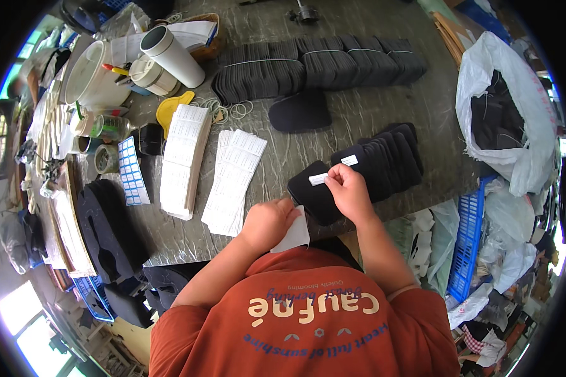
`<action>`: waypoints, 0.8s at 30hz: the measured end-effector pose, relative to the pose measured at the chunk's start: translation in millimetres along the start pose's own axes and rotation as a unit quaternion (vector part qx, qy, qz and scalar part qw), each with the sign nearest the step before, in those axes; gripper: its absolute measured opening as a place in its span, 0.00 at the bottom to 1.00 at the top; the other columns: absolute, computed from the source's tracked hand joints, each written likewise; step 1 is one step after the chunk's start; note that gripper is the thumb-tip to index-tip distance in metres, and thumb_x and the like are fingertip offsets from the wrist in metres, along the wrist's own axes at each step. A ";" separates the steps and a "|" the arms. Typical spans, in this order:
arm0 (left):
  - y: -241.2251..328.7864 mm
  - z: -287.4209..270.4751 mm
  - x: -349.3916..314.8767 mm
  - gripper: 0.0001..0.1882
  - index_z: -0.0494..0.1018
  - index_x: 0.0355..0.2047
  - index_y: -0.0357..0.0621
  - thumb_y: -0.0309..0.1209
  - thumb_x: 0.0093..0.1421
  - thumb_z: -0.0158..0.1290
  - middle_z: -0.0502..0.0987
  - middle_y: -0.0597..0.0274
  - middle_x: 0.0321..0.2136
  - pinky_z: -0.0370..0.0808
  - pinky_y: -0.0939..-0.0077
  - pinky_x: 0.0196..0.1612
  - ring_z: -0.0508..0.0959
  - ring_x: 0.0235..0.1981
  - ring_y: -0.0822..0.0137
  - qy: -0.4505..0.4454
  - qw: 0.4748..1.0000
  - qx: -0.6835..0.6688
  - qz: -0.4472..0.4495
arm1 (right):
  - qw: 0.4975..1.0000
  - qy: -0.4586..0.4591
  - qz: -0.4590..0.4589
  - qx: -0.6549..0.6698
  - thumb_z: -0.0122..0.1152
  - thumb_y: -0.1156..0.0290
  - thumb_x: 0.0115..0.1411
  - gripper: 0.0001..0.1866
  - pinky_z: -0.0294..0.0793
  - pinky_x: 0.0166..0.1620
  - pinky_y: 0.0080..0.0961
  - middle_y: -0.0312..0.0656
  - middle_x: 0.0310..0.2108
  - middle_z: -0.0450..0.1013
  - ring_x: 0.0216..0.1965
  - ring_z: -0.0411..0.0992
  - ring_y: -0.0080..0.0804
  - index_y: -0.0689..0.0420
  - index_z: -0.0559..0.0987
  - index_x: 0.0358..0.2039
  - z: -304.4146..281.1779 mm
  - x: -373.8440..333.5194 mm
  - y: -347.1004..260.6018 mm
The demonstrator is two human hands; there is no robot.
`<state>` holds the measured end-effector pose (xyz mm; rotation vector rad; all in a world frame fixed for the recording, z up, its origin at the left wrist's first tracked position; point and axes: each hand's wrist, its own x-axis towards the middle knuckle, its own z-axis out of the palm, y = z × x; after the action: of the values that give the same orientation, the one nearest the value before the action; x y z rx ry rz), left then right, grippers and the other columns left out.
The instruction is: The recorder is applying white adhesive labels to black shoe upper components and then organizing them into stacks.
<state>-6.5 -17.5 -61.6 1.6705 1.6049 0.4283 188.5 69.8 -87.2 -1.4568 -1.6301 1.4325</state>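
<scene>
My right hand pinches a small white label at the near black pad; whether it is stuck down I cannot tell. A second white label lies on the front of a fanned row of black pads just beyond. At the table's near edge, my left hand has its fingers closed on a white sheet, which hangs close to my shirt. To its left lie loose printed label sheets and a thick stack of label sheets.
Bundles of black pads tied with string run along the back, with one loose pad before them. A white tumbler, tubs and jars crowd the far left. On the right sits a white sack above a blue crate.
</scene>
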 end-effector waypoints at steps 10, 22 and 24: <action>-6.4 19.5 4.8 0.10 0.72 0.28 0.33 0.29 0.54 0.57 0.72 0.47 0.51 0.67 0.63 0.58 0.68 0.57 0.52 0.013 0.980 0.089 0.175 | 0.996 -0.023 0.010 -0.086 0.62 0.75 0.53 0.05 0.72 0.30 0.28 0.45 0.22 0.75 0.23 0.74 0.35 0.62 0.76 0.27 11.8 5.9 -2.0; -5.7 17.4 7.1 0.10 0.72 0.28 0.33 0.29 0.56 0.56 0.73 0.48 0.50 0.68 0.63 0.58 0.69 0.57 0.52 0.008 0.982 0.079 0.172 | 0.993 -0.054 0.092 -0.043 0.63 0.73 0.52 0.06 0.71 0.30 0.26 0.42 0.20 0.75 0.22 0.72 0.27 0.62 0.78 0.27 5.2 15.7 5.1; -5.7 17.2 7.3 0.10 0.72 0.28 0.33 0.29 0.56 0.56 0.73 0.48 0.50 0.68 0.63 0.58 0.69 0.57 0.52 0.005 0.982 0.081 0.171 | 0.994 -0.060 0.076 -0.044 0.63 0.73 0.52 0.06 0.71 0.29 0.24 0.40 0.19 0.74 0.22 0.70 0.24 0.62 0.78 0.27 5.8 15.9 5.1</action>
<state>2.8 -16.1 -78.8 2.0826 1.3912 0.4870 180.8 81.8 -97.7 -1.6009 -1.7059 1.5768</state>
